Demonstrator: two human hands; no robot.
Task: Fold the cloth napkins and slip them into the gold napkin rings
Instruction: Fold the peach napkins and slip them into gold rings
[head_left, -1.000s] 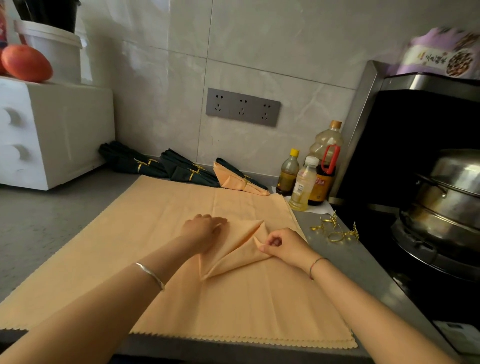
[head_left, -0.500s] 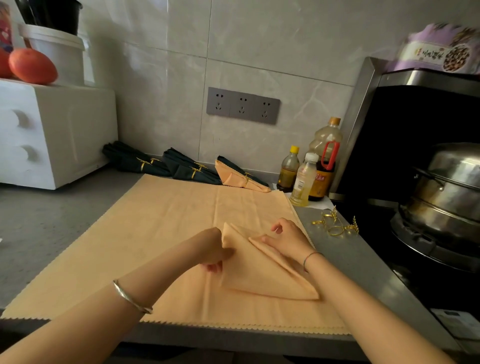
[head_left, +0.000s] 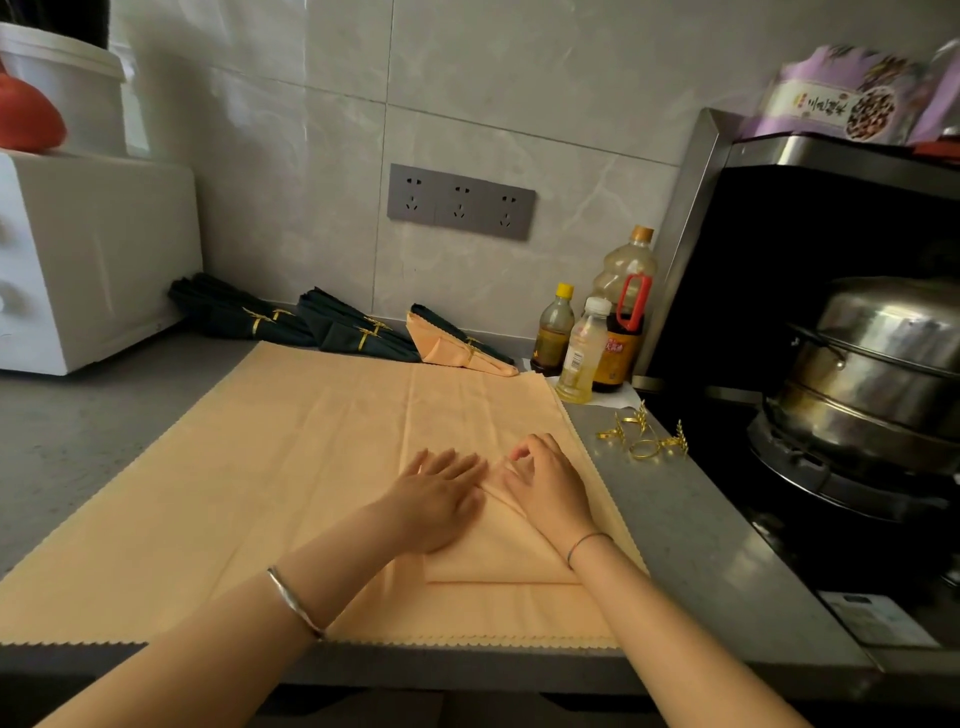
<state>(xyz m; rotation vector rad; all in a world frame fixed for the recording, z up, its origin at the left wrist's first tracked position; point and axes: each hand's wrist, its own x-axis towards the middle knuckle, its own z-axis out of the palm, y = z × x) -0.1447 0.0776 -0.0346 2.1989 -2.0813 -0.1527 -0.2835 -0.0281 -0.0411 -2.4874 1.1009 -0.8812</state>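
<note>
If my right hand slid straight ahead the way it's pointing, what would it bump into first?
Probably the peach ringed napkin by the wall. Your right hand points forward and a bit leftward across the flat cloth, though depth is hard to judge.

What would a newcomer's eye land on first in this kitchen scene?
Most likely the two hands in the middle: the left hand and the right hand both rest on a folded peach napkin lying on a larger peach cloth spread over the counter. Next, the loose gold napkin rings glint on the counter to the right, and a row of finished napkins, already ringed, lies along the back wall.
</note>
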